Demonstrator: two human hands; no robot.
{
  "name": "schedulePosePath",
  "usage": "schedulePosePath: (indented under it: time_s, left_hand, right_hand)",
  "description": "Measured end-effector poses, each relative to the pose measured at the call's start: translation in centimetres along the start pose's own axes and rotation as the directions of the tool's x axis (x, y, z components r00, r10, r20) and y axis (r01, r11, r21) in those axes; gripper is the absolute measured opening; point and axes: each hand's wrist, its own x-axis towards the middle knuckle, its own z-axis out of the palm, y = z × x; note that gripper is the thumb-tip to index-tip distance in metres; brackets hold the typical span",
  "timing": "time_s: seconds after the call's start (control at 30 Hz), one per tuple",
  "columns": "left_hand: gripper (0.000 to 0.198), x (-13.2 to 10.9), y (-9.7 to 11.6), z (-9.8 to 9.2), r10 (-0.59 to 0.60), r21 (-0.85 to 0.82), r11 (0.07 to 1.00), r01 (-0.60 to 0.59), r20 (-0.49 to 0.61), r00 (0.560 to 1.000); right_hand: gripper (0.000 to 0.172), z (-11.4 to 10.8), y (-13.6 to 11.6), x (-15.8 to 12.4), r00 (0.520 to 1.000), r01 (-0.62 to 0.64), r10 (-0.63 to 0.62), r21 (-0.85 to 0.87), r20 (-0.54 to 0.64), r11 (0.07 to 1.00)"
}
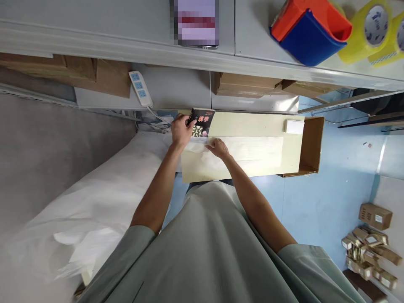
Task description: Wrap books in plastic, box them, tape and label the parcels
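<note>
My left hand [181, 129] is closed round the near edge of a black book [202, 121] with red and yellow print, which lies at the far left of a pale yellow work surface [252, 122]. My right hand [217, 148] rests on a sheet of white translucent wrapping [249, 148] spread along that surface, fingers curled onto its left end beside the book. Whether those fingers pinch the sheet is unclear.
A small white box [293, 126] and an open cardboard box [312, 145] sit at the surface's right end. A large white bag [104, 189] lies left. A power strip [140, 87] lies behind. Tape rolls [375, 29] and a red-blue tape dispenser [311, 29] sit on the shelf. Small cartons [369, 248] lie on the blue floor.
</note>
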Motion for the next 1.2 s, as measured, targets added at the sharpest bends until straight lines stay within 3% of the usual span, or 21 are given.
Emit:
schedulePosePath:
  time_s: [0.1,0.17,0.27,0.37,0.47,0.57,0.7,0.8,1.0,1.1,1.2]
  left_hand:
    - [0.016,-0.6,4.4,-1.7,0.153,0.007,0.988,-0.153,-0.034,0.988]
    - [0.017,-1.4,7.6,-2.7,0.225,0.016,0.974,-0.224,-0.048,0.973]
    - [0.019,-2.9,11.6,-3.2,0.288,0.047,0.957,-0.285,-0.054,0.956]
    - [0.026,-4.7,14.3,-1.6,0.27,0.024,0.963,-0.269,-0.042,0.962]
    - [0.039,-7.0,16.1,2.8,0.181,-0.125,0.977,-0.173,0.051,0.982]
    - [0.053,-9.8,17.6,8.8,0.061,-0.325,0.946,0.013,0.216,0.975]
    - [0.061,-13.1,19.2,16.7,-0.069,-0.426,0.871,0.244,0.386,0.92]
    - [0.062,-14.4,19.8,21.6,-0.15,-0.452,0.823,0.344,0.412,0.899]
    - [0.059,-14.7,19.4,28.8,-0.361,-0.435,0.751,0.496,0.358,0.861]
    - [0.05,-14.3,18.8,30.9,-0.43,-0.402,0.742,0.536,0.329,0.841]
    - [0.041,-13.9,18.3,32.2,-0.437,-0.355,0.779,0.516,0.282,0.854]
  right_hand:
    - [0.031,-0.5,0.6,0.4,0.999,0.004,-0.01,0.157,0.038,0.988]
    - [0.032,-1.4,1.4,0.3,0.997,-0.022,-0.006,0.368,0.077,0.93]
    - [0.045,-3.4,4.2,-1.2,0.999,-0.021,-0.004,0.705,0.034,0.709]
    - [0.069,-6.3,9.1,-4.2,0.994,0.071,0.028,0.824,-0.105,0.562]
    - [0.089,-9.6,15.1,-7.7,0.986,0.13,0.016,0.833,-0.164,0.538]
    - [0.099,-12.2,20.9,-10.7,0.989,0.137,-0.024,0.85,-0.145,0.508]
    - [0.09,-13.5,27.3,-12.6,0.995,0.095,-0.049,0.908,-0.082,0.408]
    - [0.079,-13.3,31.1,-12.5,0.998,0.051,0.01,0.916,-0.06,0.397]
    - [0.068,-13.1,35.3,-10.2,0.99,0.019,0.108,0.835,-0.093,0.549]
    - [0.054,-13.3,35.9,-9.2,0.986,-0.041,0.153,0.778,-0.071,0.627]
    - [0.04,-13.3,35.9,-8.7,0.983,-0.066,0.169,0.724,-0.071,0.687]
